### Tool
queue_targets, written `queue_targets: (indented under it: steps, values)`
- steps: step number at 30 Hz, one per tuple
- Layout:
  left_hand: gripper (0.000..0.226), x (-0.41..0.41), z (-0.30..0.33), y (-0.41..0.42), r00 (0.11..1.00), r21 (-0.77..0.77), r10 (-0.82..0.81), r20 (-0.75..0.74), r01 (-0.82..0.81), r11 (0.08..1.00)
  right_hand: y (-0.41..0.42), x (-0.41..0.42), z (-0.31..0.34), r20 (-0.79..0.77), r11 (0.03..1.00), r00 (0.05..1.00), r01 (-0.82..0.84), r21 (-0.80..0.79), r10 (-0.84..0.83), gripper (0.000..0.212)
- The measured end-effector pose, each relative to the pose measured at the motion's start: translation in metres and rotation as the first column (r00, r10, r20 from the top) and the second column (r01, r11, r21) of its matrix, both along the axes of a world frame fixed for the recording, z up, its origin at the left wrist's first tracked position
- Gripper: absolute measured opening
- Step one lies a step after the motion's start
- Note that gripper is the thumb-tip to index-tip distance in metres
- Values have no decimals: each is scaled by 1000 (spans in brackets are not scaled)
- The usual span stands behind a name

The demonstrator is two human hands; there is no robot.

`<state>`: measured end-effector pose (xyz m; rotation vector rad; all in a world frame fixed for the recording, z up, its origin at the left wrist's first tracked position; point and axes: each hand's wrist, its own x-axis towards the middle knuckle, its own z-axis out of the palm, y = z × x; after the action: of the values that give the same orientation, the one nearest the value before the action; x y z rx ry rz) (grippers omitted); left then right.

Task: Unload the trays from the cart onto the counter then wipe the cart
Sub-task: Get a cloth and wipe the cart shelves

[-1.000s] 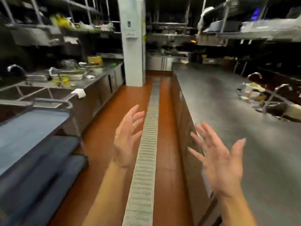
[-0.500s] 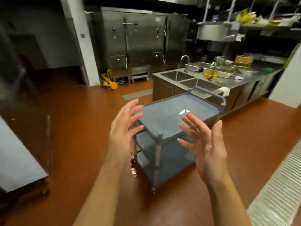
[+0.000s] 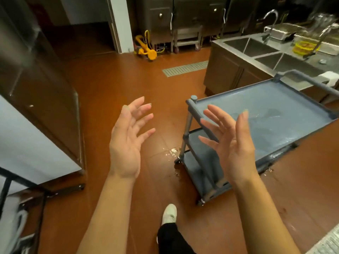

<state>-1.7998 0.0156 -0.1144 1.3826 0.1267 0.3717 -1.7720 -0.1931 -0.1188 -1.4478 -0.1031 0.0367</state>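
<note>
Over the red-brown floor (image 3: 102, 83), head view: both arms reach forward, palms facing each other. Left hand (image 3: 128, 136) released, fingers spread and lightly bent, grasping nothing, above bare floor. Right hand (image 3: 233, 142) likewise loose, fingers splayed, holding nothing; it hangs in front of the near corner of the cart (image 3: 266, 114), not touching it. Cart is blue-grey with a flat top shelf carrying no trays, its surface glinting as if wet, and lower shelves beneath. It stands just beside the steel counter (image 3: 311, 60), which has two sink basins (image 3: 251, 45) and a faucet (image 3: 271, 17). White cloth (image 3: 330, 79) lies at the counter edge, near the cart's far handle. Small shiny patch on the floor by the cart's wheel. One white shoe (image 3: 169, 214) low in frame. Yellow object (image 3: 146, 50) by the far steel cabinets.
</note>
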Motion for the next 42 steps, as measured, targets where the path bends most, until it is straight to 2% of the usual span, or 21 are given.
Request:
queue_targets:
  steps: [4, 8, 13, 18, 23, 26, 29, 33, 37, 42]
  values:
    - [59, 102, -16, 47, 998, 37, 53, -46, -51, 998, 54, 119, -28, -30, 997, 998, -61, 38, 62, 73]
    - [65, 200, 6, 106, 992, 67, 107, -74, -102, 993, 114, 235, -14, -55, 992, 992, -115, 50, 118, 71]
    - [66, 301, 35, 162, 982, 17, 185, 43, -186, 982, 171, 356, 20, 5, 977, 979, -205, 60, 205, 73]
    - [66, 433, 43, 184, 984, 41, 145, 104, -150, 988, 199, 478, 30, 87, 977, 976, -203, 64, 198, 71]
    - [66, 601, 65, 192, 988, 55, 12, 157, -21, 998, 205, 613, 51, 145, 995, 986, -89, 46, 81, 72]
    - [65, 710, 87, 170, 967, 76, -156, 202, 143, 987, 186, 690, 71, 200, 998, 978, 51, 48, -59, 72]
    - [62, 805, 107, 124, 914, 125, -356, 194, 337, 933, 148, 747, 87, 198, 974, 954, 218, 63, -226, 74]
    - [62, 907, 131, 45, 767, 155, -595, 240, 575, 803, 82, 803, 108, 224, 898, 870, 421, 124, -439, 76]
    - [60, 991, 137, -39, 632, 188, -730, 258, 709, 680, 16, 859, 113, 251, 798, 757, 577, 175, -603, 77]
    - [59, 1082, 140, -133, 526, 170, -802, 283, 795, 582, -67, 936, 118, 277, 708, 654, 679, 196, -704, 74]
